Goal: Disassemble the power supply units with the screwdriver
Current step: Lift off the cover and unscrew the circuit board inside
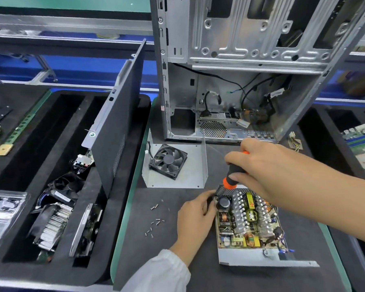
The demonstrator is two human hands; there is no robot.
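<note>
The opened power supply unit (249, 224) lay on the desk (156, 239) at five o'clock; the right hand (268, 167) clenched the screwdriver (233, 174) upright over its eleven o'clock corner, while the left hand's (196, 218) grip steadied the nine o'clock wall; a board screw seemed underway; lifting the board likely followed; tip and screw were hidden.

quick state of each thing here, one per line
power supply: cover off, board exposed
cover: set aside, fan inside
screwdriver: upright, tip at the supply's far corner
right hand: grips screwdriver
left hand: holds supply's left edge
screws: loose on mat
case: open, upright
</note>
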